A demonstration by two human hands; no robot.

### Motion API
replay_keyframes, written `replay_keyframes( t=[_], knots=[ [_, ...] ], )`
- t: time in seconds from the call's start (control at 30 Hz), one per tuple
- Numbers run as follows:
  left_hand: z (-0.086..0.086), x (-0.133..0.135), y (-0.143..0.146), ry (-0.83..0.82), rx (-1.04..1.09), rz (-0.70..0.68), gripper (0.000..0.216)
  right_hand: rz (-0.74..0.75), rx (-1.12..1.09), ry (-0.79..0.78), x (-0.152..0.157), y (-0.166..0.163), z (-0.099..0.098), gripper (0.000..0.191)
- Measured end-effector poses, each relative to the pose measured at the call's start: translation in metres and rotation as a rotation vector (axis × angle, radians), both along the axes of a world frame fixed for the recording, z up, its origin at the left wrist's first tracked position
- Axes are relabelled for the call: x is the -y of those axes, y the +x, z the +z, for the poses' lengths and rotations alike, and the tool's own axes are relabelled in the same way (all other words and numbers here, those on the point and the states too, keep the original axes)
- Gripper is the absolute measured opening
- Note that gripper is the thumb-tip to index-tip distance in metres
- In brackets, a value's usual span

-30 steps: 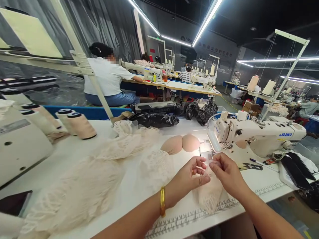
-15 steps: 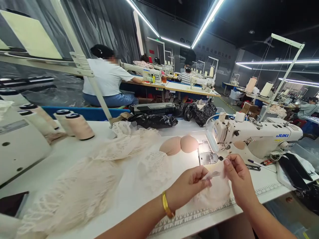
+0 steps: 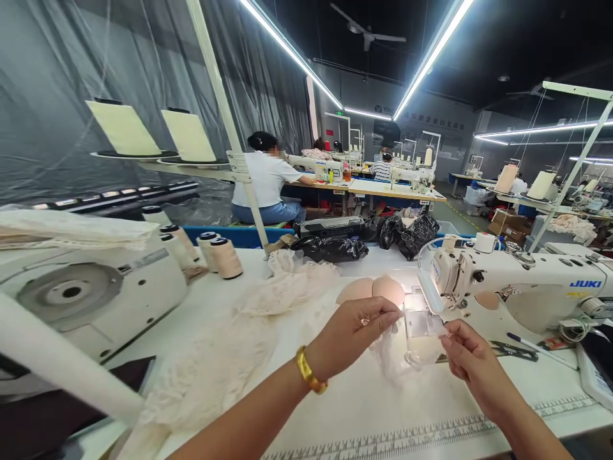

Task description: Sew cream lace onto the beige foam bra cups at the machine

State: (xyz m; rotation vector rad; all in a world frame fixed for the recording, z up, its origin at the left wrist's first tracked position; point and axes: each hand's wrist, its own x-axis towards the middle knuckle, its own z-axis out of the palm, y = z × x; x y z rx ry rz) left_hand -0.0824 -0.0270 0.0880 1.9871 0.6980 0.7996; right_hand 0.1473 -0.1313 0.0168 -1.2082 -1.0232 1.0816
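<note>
A sheer pale fabric piece (image 3: 390, 354) hangs between my two hands, just in front of the sewing machine (image 3: 531, 275) and partly over its metal plate. My left hand (image 3: 352, 332), with a gold bracelet at the wrist, pinches one edge of it between thumb and fingers. At the other edge, right of the plate, my right hand (image 3: 472, 358) is closed in a pinch. Two beige moulded cups (image 3: 354, 291) lie behind my left hand, beside the plate. Cream lace pieces (image 3: 215, 361) are heaped to the left, blurred in part.
Thread cones (image 3: 226, 259) stand at the back left near another machine (image 3: 96, 287). Black plastic bags (image 3: 330, 249) lie along the far edge. Snips (image 3: 514, 351) and a pen (image 3: 541, 350) rest at right. A ruler strip (image 3: 407, 439) runs along the front. A co-worker (image 3: 265, 179) sits beyond.
My hands have moved apart and toward the machine plate, spreading the sheer fabric between them. The camera view has turned left and up, so more of the left machine shows.
</note>
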Motion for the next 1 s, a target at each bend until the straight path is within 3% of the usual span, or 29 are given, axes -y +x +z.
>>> replay_keyframes(
  t=[0.07, 0.1, 0.23, 0.33, 0.47, 0.63, 0.73, 0.87, 1.0],
  knots=[
    [0.011, 0.005, -0.007, 0.208, -0.049, -0.034, 0.031, 0.044, -0.01, 0.024, -0.003, -0.001, -0.002, 0.039],
    [0.013, 0.009, -0.009, 0.238, -0.081, -0.062, 0.031, 0.047, 0.023, 0.035, -0.004, -0.001, -0.003, 0.039],
    [0.006, 0.015, -0.011, -0.06, -0.17, -0.052, 0.038, 0.077, 0.114, 0.035, 0.003, -0.002, -0.005, 0.035],
    [-0.007, 0.01, -0.008, -0.287, -0.162, 0.055, 0.044, 0.196, -0.1, 0.002, 0.012, -0.005, -0.005, 0.034],
    [-0.024, -0.003, 0.0, -0.398, -0.142, 0.068, 0.053, 0.356, -0.34, -0.151, 0.014, -0.01, -0.011, 0.033],
    [-0.052, -0.019, 0.013, -0.249, -0.296, 0.105, 0.048, 0.276, -0.123, -0.263, -0.006, -0.007, -0.022, 0.039],
    [-0.061, -0.024, 0.014, -0.09, -0.335, 0.109, 0.038, 0.238, 0.103, -0.189, -0.016, -0.002, -0.025, 0.04],
    [-0.057, -0.032, 0.011, 0.122, -0.407, 0.115, 0.036, 0.213, 0.265, -0.094, -0.026, 0.006, -0.033, 0.042],
    [-0.044, -0.057, 0.016, 0.254, -0.486, 0.111, 0.022, 0.25, 0.183, -0.101, -0.036, 0.016, -0.046, 0.049]
  ],
)
